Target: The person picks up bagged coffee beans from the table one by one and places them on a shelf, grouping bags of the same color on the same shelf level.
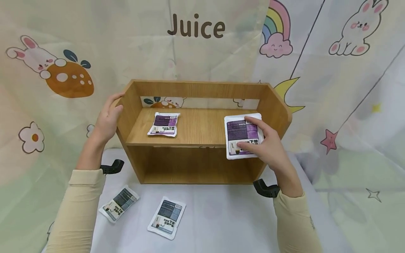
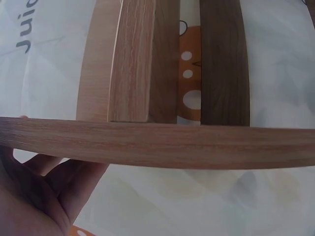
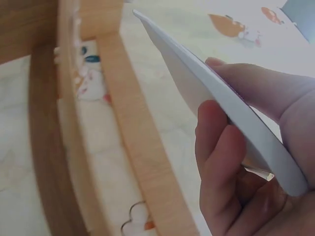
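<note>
A small two-tier wooden shelf (image 1: 199, 89) stands against the curtain. My left hand (image 1: 107, 117) grips its left side panel (image 2: 162, 146) near the top, with one fingertip showing past the edge in the left wrist view. In my right hand (image 1: 269, 144) is a white packet (image 1: 238, 130) with a purple label, pinched between thumb and fingers in front of the upper board's right part. The right wrist view shows the packet edge-on, fingers (image 3: 226, 152) on its back. Another purple-labelled packet (image 1: 164, 124) lies on the upper board at the left.
Two packets with dark grey-blue labels, a left one (image 1: 119, 203) and a middle one (image 1: 167, 218), lie on the white tablecloth (image 1: 221, 218) before the shelf. A printed curtain (image 1: 202, 59) hangs behind. The lower compartment (image 1: 199, 165) opens toward me.
</note>
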